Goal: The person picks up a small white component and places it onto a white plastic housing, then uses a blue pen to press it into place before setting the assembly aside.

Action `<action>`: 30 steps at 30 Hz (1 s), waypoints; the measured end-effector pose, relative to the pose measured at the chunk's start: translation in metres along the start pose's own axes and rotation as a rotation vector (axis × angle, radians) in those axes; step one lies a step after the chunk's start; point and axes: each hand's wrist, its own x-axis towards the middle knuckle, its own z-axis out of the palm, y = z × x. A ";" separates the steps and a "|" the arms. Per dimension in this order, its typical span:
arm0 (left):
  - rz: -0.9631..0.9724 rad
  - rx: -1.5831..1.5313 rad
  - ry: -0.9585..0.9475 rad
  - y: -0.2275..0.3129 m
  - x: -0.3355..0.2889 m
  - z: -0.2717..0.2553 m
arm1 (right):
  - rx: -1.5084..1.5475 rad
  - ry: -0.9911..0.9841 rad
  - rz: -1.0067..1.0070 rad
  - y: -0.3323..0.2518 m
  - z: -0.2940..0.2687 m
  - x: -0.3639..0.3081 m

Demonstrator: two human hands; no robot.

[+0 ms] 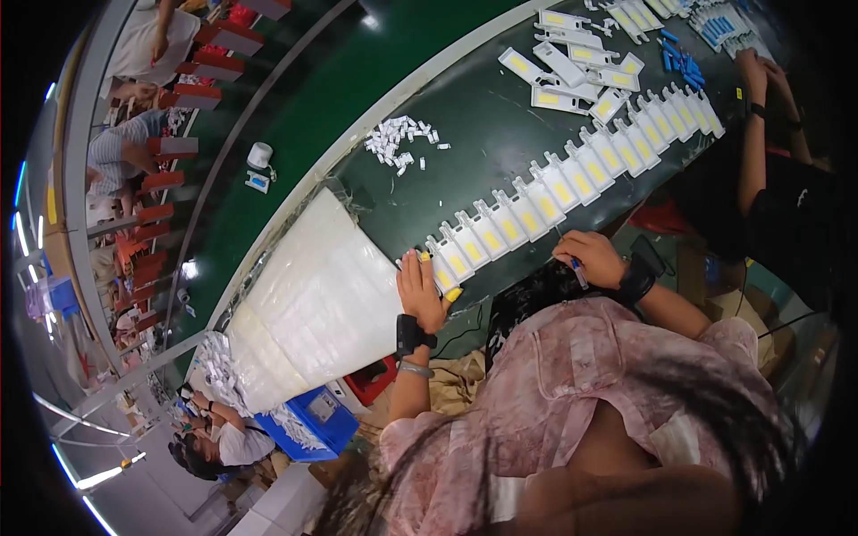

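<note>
A long row of overlapping white panels (509, 225), each with a yellow strip, runs diagonally along the dark green table. My left hand (420, 290) is at the row's near left end, with yellow covers on its thumb and index fingertip. Thumb and index finger span the end panel (447, 273) and grip it at its two ends. Just below the row, my right hand (593, 259) is closed round a slim tool (579, 273) with a blue handle. Its thin shaft points up toward the panels; the tool's exact kind is unclear.
Small white connector-like pieces (402, 143) lie heaped at the upper left. Loose white panels (572, 67) and blue cylinders (681, 62) lie farther right, near a co-worker's hands (760, 67). A plastic-wrapped white surface (308, 295) adjoins on the left, above a blue bin (326, 427).
</note>
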 end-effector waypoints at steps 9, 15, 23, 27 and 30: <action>-0.042 -0.020 0.142 0.010 0.009 0.000 | 0.045 0.146 0.130 -0.003 0.004 0.004; 0.023 -0.251 0.313 0.020 0.144 -0.022 | 0.100 0.235 0.130 -0.004 0.010 0.008; 0.082 0.178 0.222 0.015 0.237 0.001 | 0.165 0.219 0.062 0.009 -0.008 -0.012; 0.086 0.144 0.241 0.011 0.244 0.002 | 0.165 0.250 0.031 0.018 -0.024 -0.017; 0.006 0.123 0.303 0.023 0.239 0.008 | 0.155 0.234 0.025 0.032 -0.035 -0.022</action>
